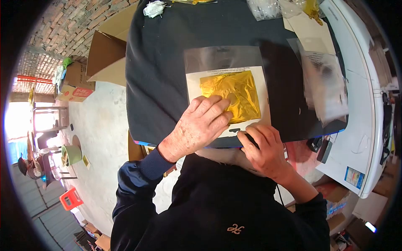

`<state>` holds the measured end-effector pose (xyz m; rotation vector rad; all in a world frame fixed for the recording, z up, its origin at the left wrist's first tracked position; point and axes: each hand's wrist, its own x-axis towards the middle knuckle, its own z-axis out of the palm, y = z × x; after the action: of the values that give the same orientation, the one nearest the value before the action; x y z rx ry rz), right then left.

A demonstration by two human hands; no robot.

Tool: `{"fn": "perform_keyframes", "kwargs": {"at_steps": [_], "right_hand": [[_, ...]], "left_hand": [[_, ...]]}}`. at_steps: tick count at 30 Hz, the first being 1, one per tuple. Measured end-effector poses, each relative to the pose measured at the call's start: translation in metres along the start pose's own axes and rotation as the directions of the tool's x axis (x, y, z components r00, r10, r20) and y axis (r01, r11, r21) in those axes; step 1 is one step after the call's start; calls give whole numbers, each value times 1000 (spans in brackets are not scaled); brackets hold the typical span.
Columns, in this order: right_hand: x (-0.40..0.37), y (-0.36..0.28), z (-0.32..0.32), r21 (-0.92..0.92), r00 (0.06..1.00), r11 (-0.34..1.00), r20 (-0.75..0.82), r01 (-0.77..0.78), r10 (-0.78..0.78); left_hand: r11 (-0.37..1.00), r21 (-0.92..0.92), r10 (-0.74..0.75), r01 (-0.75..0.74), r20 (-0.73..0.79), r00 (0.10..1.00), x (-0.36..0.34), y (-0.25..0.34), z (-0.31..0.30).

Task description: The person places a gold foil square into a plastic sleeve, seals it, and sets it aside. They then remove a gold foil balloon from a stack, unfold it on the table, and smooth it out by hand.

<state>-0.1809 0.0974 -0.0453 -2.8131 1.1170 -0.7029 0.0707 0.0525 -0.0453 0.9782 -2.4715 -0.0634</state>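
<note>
a: first the left hand (201, 125), how held?
b: laid flat, palm down, fingers stretched and close together, tips pressing on the gold foil (236, 94). gripping nothing.
a: and the right hand (264, 148)?
b: curled at the near edge of the white card (263, 83), just right of the left hand. fingertips touching that edge, but cannot tell if pinching it or only resting there.
a: where exactly the foil?
b: crinkled, square, in the middle of the white card, with a clear sleeve (222, 58) reaching a bit farther than the card. all lying on a black cloth (159, 62), close to its near edge.
a: and around it?
b: to the right, a blurred pile of clear bags (324, 83) on the same cloth. at the far left, a white bundle (154, 8). left of the cloth, an open cardboard box (104, 50), lower down.
</note>
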Motion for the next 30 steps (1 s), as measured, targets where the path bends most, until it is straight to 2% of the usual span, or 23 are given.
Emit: {"fn": "perform_keyframes", "kwargs": {"at_steps": [16,23,26,29,30], "right_hand": [[-1,-1,0,-11,1000,1000,16,-12,12],[3,3,-4,81,1000,997,25,-19,17],[4,8,-12,136,997,988,9,-76,76],[4,20,-23,109,972,966,-11,-233,236],[10,26,-24,103,950,945,-14,-310,313]], "left_hand": [[1000,-25,1,-2,-35,999,-8,-2,4],[998,-58,-2,-1,-45,999,-6,-2,6],[989,-136,-63,51,-88,994,-5,-1,-4],[947,-222,-263,230,-131,956,-11,-5,-18],[895,-297,-393,333,-173,903,-14,-3,-19]]}}
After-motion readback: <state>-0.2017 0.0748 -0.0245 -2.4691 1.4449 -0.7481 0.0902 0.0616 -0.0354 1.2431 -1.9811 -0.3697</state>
